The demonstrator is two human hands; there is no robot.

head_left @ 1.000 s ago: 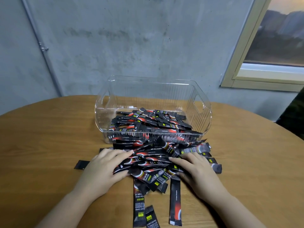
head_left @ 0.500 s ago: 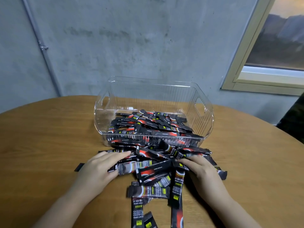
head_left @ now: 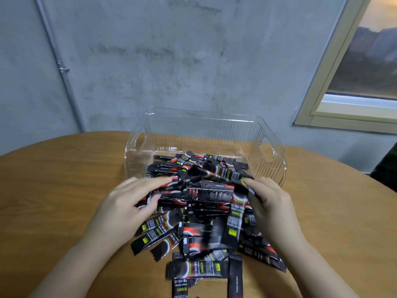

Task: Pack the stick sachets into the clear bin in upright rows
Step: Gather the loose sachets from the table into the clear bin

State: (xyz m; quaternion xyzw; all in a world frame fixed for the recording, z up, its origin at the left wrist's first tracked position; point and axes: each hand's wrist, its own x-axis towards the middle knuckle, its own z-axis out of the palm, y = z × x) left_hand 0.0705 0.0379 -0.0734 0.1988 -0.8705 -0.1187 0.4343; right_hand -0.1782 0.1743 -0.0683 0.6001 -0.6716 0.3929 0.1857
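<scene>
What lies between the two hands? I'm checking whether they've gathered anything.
In the head view, a bunch of black stick sachets spans from the left hand to the right hand, held just before the clear bin.

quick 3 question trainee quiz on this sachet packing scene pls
1. True or false: the sachets in the clear bin stand in upright rows.
2. What do the left hand and right hand hold between them? A) the bin B) a bundle of sachets C) nothing
3. Fill in: loose sachets lie on the wooden ____ in front of the bin.

Key: 1 false, they lie flat in a jumble. 2 B, one grip at each end. 3 table.
</scene>
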